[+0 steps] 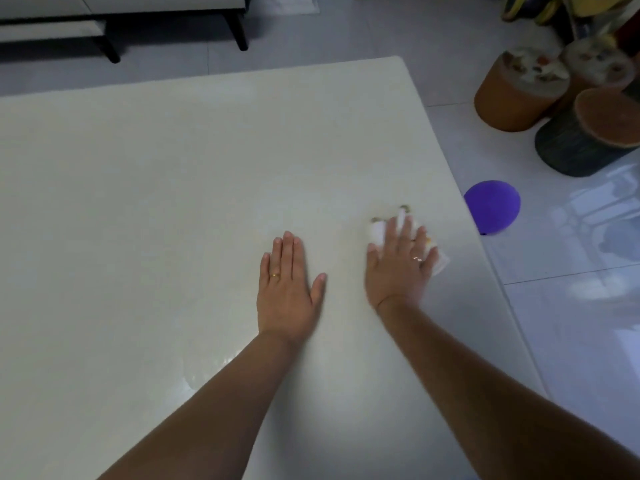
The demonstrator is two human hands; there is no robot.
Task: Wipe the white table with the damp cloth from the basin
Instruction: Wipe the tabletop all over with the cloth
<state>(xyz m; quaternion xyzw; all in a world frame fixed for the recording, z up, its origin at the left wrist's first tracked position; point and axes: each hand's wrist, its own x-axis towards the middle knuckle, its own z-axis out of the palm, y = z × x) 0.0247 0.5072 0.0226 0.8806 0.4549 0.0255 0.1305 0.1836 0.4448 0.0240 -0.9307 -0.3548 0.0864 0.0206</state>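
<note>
The white table [173, 185] fills most of the view, with a wet sheen near its front. My right hand [398, 265] lies flat with straight, spread fingers on a small white cloth [378, 232], pressing it onto the table near the right edge. The cloth shows beyond my fingertips and beside my little finger. My left hand [287, 282] rests flat on the bare table, palm down, to the left of the cloth and apart from it. No basin is in view.
A purple balloon [493, 206] lies on the tiled floor just past the table's right edge. Round brown and dark stools [519, 95] stand at the back right. A low white cabinet with black legs [114, 26] stands beyond the table's far edge.
</note>
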